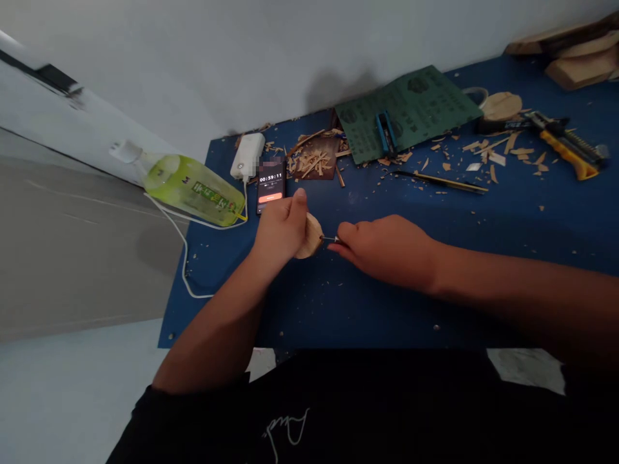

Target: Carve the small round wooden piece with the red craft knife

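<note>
My left hand (283,222) is closed around a small pale piece of wood (311,237), with the thumb pointing up along it. A thin metal shaft (329,238) reaches from my right hand (387,248) to the right side of the wood, where a small dark spot shows. My right hand is wrapped round the tool's handle, which is mostly hidden by the fingers, so its exact kind cannot be made out. Both hands are above the blue table (367,316).
A phone (271,183) with a running timer, a white charger (247,154) and a green drink bottle (193,187) stand left. Behind lie wood shavings (314,161), green sandpaper (411,116), a blue tool (385,134), a slim tool (445,181), yellow cutters (565,148) and wood blocks (580,67).
</note>
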`<control>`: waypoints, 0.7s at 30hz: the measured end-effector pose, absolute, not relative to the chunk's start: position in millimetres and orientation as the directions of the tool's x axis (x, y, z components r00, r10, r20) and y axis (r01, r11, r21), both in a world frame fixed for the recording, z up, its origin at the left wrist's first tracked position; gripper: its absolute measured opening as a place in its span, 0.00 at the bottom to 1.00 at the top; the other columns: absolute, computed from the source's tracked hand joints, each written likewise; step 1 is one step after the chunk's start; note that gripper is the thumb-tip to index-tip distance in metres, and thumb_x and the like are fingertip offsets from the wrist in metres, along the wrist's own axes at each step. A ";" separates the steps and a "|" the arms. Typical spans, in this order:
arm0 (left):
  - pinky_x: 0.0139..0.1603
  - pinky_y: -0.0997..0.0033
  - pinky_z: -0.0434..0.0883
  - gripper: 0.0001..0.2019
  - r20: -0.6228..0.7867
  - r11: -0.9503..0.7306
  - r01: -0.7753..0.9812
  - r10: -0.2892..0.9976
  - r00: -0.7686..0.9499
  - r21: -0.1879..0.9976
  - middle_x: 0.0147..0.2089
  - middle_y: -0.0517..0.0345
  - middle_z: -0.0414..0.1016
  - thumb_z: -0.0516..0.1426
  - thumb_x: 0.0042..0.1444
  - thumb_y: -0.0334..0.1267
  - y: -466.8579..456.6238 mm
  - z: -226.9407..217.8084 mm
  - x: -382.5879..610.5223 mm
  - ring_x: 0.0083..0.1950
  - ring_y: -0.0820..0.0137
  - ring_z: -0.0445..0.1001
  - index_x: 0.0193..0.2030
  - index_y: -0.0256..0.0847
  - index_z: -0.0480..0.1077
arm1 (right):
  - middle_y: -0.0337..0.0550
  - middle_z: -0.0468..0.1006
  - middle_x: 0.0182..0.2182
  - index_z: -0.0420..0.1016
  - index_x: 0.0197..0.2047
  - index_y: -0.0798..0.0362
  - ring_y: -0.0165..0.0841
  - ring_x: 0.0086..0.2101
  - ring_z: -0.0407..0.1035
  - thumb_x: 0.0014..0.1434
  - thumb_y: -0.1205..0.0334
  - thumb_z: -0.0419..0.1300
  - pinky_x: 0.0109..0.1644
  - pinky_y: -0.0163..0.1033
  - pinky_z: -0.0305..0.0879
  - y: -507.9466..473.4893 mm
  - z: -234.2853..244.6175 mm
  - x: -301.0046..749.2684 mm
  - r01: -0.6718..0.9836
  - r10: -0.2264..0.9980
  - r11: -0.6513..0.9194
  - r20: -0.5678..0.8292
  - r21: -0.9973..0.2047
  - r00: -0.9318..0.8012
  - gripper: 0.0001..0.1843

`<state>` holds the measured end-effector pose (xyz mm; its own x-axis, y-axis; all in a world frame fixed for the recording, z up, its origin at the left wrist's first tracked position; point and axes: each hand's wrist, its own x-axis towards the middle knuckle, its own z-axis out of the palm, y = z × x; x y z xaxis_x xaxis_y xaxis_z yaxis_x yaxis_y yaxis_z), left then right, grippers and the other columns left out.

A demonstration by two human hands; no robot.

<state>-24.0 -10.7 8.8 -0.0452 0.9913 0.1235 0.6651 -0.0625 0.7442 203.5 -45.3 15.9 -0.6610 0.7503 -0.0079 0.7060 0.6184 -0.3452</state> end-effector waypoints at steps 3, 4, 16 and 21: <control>0.21 0.67 0.57 0.32 0.058 -0.005 0.617 0.996 -0.066 0.787 0.19 0.58 0.68 0.56 0.73 0.63 -10.2 10.2 -23.9 0.21 0.71 0.64 0.23 0.44 0.70 | 0.59 0.84 0.40 0.78 0.54 0.55 0.44 0.33 0.78 0.84 0.45 0.36 0.32 0.43 0.41 -55.5 23.0 205.2 0.747 0.762 0.640 0.030 -0.181 -0.647 0.33; 0.21 0.68 0.57 0.31 0.027 0.021 0.605 0.997 -0.071 0.796 0.19 0.58 0.69 0.56 0.73 0.63 -10.0 10.6 -24.1 0.21 0.71 0.65 0.23 0.44 0.70 | 0.60 0.84 0.41 0.78 0.54 0.55 0.44 0.34 0.78 0.84 0.46 0.35 0.32 0.43 0.41 -57.3 24.0 205.2 0.748 0.764 0.640 0.040 -0.174 -0.644 0.34; 0.35 0.60 0.61 0.38 0.410 -0.173 0.719 0.896 -0.169 0.673 0.25 0.54 0.69 0.43 0.74 0.74 -28.5 19.7 -16.0 0.30 0.65 0.67 0.27 0.46 0.70 | 0.28 0.61 0.21 0.65 0.38 0.47 0.27 0.18 0.53 0.78 0.31 0.49 0.21 0.34 0.51 -42.0 18.6 192.1 0.223 0.534 -0.397 -0.422 -0.890 -0.732 0.29; 0.39 0.58 0.62 0.38 0.578 -0.294 0.775 0.808 -0.111 0.560 0.28 0.53 0.73 0.40 0.78 0.68 -40.0 26.1 -16.7 0.31 0.66 0.69 0.28 0.44 0.71 | 0.24 0.56 0.18 0.66 0.40 0.47 0.23 0.15 0.44 0.73 0.26 0.56 0.15 0.28 0.45 -37.5 16.6 197.7 0.134 0.262 -0.692 -0.420 -0.709 -0.869 0.31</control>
<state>-16.7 -40.0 26.1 -0.1107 0.8082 0.5785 0.7747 -0.2944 0.5596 197.7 -37.5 16.6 -0.8689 0.2619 -0.4199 0.1344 -0.6918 -0.7095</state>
